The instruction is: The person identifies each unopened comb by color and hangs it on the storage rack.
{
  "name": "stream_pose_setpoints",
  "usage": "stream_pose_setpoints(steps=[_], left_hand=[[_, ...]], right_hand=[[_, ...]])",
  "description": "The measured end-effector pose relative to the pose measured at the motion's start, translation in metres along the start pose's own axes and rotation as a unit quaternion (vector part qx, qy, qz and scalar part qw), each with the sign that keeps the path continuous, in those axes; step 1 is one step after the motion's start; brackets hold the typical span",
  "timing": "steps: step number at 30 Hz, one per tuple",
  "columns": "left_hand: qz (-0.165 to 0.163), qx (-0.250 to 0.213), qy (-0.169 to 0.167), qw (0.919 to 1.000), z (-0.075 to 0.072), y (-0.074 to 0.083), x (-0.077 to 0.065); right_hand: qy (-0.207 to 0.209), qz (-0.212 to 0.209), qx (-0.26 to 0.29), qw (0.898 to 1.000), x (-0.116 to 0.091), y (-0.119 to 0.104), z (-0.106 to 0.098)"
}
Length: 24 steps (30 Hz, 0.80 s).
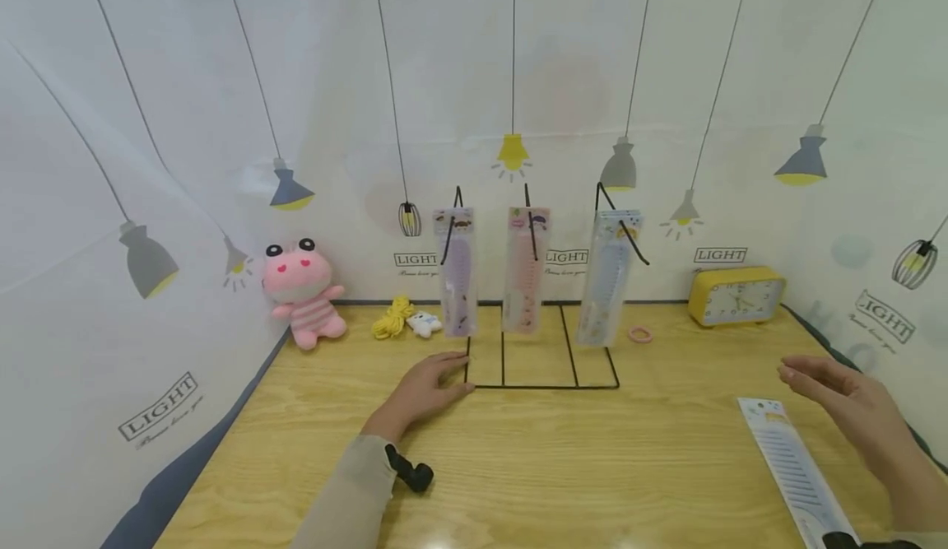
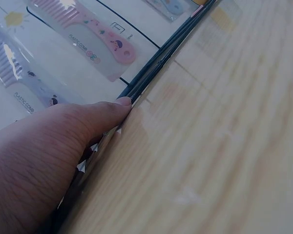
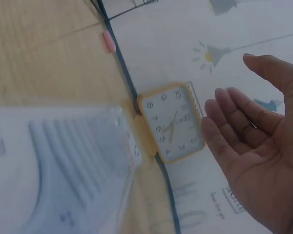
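My left hand (image 1: 425, 388) rests at the front left corner of a black wire display rack (image 1: 544, 387), thumb and fingertips apart against its base wires. In the left wrist view, the thumb (image 2: 95, 119) lies along the wire; the other fingers are mostly hidden. Three hooks carry packaged plastic combs: a purple comb (image 1: 457, 277) at left, a pink comb (image 1: 526, 273) in the middle, and blue combs (image 1: 611, 281) at right. My right hand (image 1: 859, 409) is raised and empty, its fingers loosely bent, beside another packaged blue comb (image 1: 788, 471) at the right.
A pink plush toy (image 1: 305, 290) sits at the back left. Beside the rack are a yellow cord bundle (image 1: 392, 318) and a small white figure (image 1: 425, 323). A pink ring (image 1: 640, 334) and a yellow clock (image 1: 736, 295) lie to the right, before a lamp-printed curtain (image 1: 444, 80).
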<state>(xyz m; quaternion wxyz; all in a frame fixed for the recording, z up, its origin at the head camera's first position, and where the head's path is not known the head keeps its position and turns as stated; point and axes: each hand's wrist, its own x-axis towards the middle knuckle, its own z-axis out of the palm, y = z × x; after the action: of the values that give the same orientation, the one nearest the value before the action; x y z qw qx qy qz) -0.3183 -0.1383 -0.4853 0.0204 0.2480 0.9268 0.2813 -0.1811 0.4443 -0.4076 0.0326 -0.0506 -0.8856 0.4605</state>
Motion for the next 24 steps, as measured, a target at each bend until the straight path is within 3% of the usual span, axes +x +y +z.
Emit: stream_pose_setpoints(steps=[4, 7, 10, 18, 24], left_hand=[[-0.002, 0.001, -0.001, 1.0000, 0.000, -0.001, 0.000], [0.002, 0.000, 0.001, 1.0000, -0.001, -0.001, 0.000], [0.006, -0.004, 0.002, 1.0000, -0.001, -0.001, 0.000], [0.005, -0.007, 0.000, 1.0000, 0.000, 0.002, -0.001], [0.002, -0.008, 0.005, 1.0000, 0.000, -0.001, 0.000]], right_hand=[[-0.022, 0.033, -0.091, 0.995, 0.002, 0.028, -0.005], [-0.045, 0.022, -0.180, 0.982, 0.004, 0.042, -0.006], [-0.057, 0.021, -0.225, 0.972, 0.006, 0.050, -0.004], [-0.097, -0.001, -0.253, 0.963, 0.011, 0.052, 0.006], [-0.110, 0.019, -0.244, 0.963, 0.011, 0.044, 0.009]])
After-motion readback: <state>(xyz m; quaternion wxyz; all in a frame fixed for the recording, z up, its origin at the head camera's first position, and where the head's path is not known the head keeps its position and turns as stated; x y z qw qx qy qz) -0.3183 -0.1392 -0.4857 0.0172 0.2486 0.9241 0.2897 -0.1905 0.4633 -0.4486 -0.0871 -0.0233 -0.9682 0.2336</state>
